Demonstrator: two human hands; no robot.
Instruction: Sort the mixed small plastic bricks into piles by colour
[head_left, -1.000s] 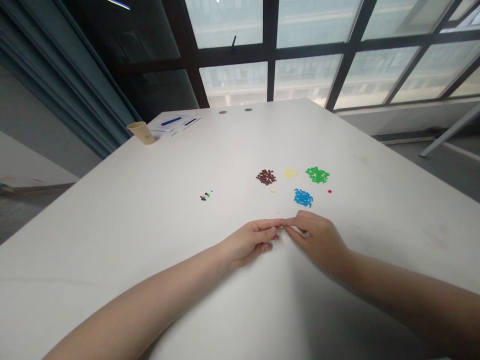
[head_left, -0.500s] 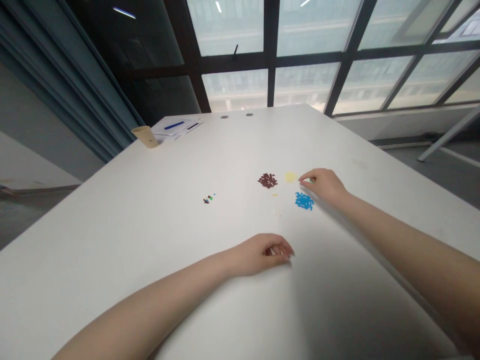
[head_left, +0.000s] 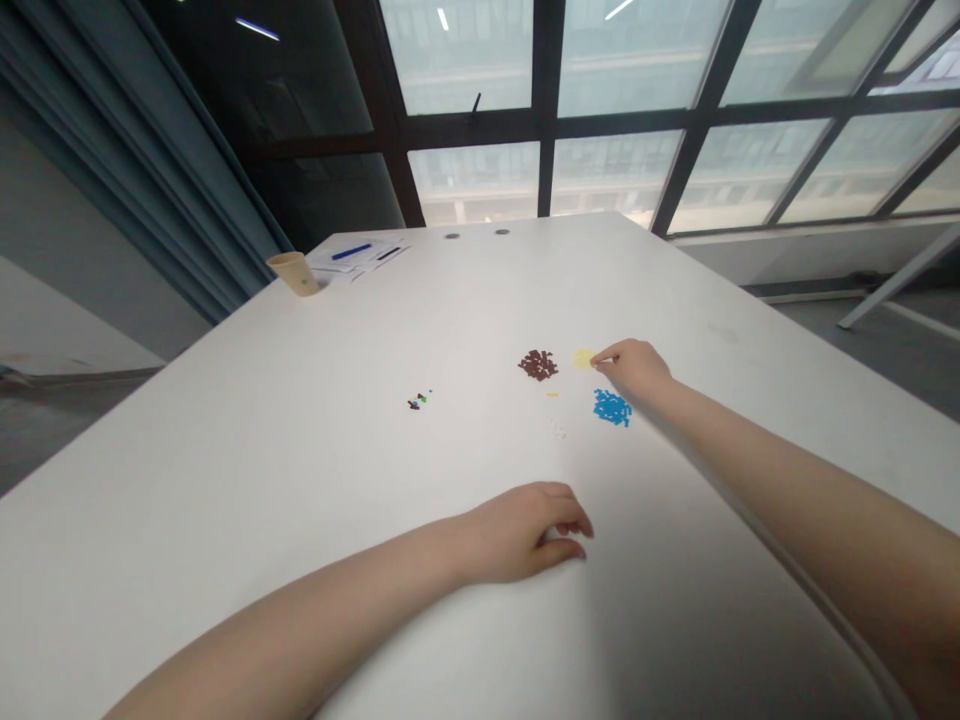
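Observation:
On the white table (head_left: pixel 300 480) lie small heaps of tiny pieces: a brown heap (head_left: pixel 538 365), a pale yellow heap (head_left: pixel 582 358) and a blue heap (head_left: pixel 612 408). My right hand (head_left: pixel 636 368) reaches out over them, its fingertips pinched together right at the yellow heap's edge; what they pinch is too small to see. It hides the green heap behind it. My left hand (head_left: pixel 529 530) rests on the table near me, fingers loosely curled, with nothing visible in it. A few whitish specks (head_left: pixel 557 431) lie between the hands.
A small mixed cluster of coloured pieces (head_left: pixel 418 400) lies left of the heaps. A paper cup (head_left: pixel 295 272) and papers with a blue pen (head_left: pixel 358 253) sit at the far left corner. Large windows and a blue curtain stand behind the table.
The hands met fingertip to fingertip a second ago. My right hand then reached out to the yellow heap, while my left hand drew back toward me and curled.

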